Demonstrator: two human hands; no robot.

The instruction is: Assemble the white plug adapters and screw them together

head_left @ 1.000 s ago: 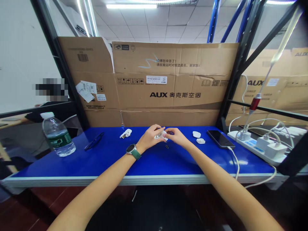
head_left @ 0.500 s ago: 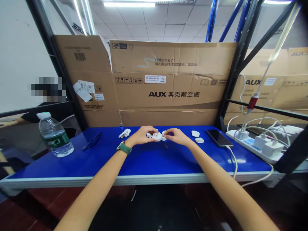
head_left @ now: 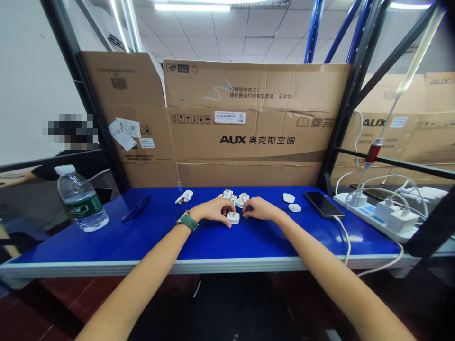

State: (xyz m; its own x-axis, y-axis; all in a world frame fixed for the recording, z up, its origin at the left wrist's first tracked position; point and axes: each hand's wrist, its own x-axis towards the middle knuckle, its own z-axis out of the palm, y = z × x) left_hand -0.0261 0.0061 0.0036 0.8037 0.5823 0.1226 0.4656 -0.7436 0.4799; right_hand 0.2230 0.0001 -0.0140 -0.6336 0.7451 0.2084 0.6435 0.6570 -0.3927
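My left hand [head_left: 213, 210], with a green-strapped watch on its wrist, rests on the blue table [head_left: 149, 237]. Its curled fingers pinch a white plug [head_left: 233, 218] that lies on the surface. My right hand [head_left: 259, 209] is just to the right of that plug, its fingertips pinched together on the table. What they hold is too small to make out. Behind the hands stand two more white plugs with prongs up [head_left: 227, 194] [head_left: 243, 197].
Another white plug [head_left: 185, 196] and a dark pen-like object [head_left: 137, 208] lie to the left, beside a water bottle [head_left: 81, 199]. To the right are two white covers [head_left: 288, 197] [head_left: 294, 207], a phone [head_left: 322, 204] and a power strip [head_left: 377, 215]. Cardboard boxes [head_left: 256, 123] wall the back.
Both hands have dropped from holding plugs together above the table to its surface. Two plugs now stand behind them, and one is under my left fingers.
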